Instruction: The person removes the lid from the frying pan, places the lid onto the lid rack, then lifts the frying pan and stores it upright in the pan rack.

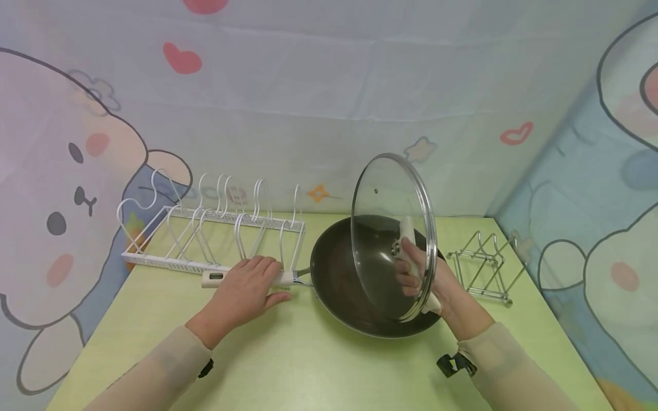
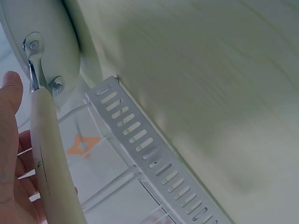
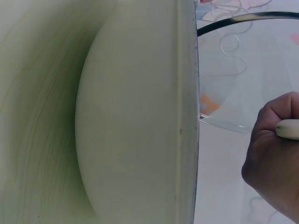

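Observation:
A dark-lined wok [image 1: 334, 279] with a pale outside sits on the table, its cream handle [image 2: 51, 158] pointing left. My left hand [image 1: 247, 291] lies over that handle, fingers bent across it and thumb held apart on the near side. Above the wok's right half, a clear glass lid [image 1: 429, 228] with a metal rim stands nearly on edge. My right hand [image 1: 422, 260] grips the lid's cream handle [image 3: 288, 129], partly seen through the glass. In the right wrist view, the wok's pale side hides part of the lid.
Behind my left hand stands a white wire rack [image 1: 180, 262] with several upright loops, close to the wok handle. A small metal rack [image 1: 485, 279] stands to the right of the wok. A patterned cloth [image 1: 308, 85] hangs behind the light green table [image 1: 288, 365].

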Demonstrator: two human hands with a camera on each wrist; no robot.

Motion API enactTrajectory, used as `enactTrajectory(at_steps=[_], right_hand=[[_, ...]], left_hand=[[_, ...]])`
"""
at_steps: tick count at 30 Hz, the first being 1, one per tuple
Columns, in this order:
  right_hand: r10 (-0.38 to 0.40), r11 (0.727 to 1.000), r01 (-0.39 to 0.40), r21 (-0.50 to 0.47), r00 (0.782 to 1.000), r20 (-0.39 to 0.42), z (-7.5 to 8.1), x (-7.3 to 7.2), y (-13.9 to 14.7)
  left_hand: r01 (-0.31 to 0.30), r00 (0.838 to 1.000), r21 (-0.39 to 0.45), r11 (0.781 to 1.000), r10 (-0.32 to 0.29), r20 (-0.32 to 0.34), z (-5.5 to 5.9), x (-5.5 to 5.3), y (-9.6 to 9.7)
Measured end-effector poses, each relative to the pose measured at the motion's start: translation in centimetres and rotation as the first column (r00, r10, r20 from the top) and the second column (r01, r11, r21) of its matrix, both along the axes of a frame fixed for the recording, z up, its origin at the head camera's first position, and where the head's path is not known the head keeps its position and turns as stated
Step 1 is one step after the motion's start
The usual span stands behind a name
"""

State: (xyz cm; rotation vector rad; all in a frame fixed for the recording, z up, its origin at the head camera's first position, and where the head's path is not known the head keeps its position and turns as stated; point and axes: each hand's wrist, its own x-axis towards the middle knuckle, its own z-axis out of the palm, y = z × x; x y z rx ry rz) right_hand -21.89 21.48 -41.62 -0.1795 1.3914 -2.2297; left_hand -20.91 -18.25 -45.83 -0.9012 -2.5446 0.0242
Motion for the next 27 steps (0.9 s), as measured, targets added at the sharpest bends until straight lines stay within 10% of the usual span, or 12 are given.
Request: enactTrajectory(at_steps=[27], right_hand=[[0.095,0.971,-0.069,-0.228,0.99,0.103,0.0,0.3,0.9]], left_hand=[[0.014,0.993,0.064,0.998,-0.007,-0.115,1.1,0.8,1.2]])
